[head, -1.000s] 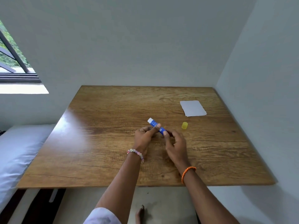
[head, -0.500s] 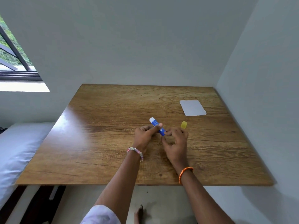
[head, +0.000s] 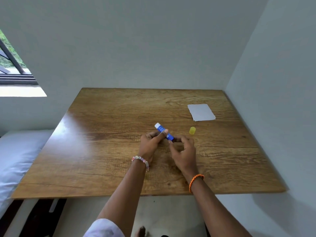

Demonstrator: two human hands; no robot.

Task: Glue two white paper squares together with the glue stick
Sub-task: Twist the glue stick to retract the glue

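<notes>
A blue glue stick with a white tip slants over the middle of the wooden table. My left hand grips its barrel, thumb laid along it. My right hand pinches the stick's near end between thumb and fingertips. The yellow cap lies on the table to the right of my hands. White paper squares lie stacked flat at the far right; how many I cannot tell.
The table stands in a corner, with a grey wall along its right edge and another behind it. A bed with a pale sheet is to the left, below a window.
The right hand's fingers shifted around the stick's near end and came back to a pinch. The stick's tip tilted slightly. Paper and cap have not moved.
</notes>
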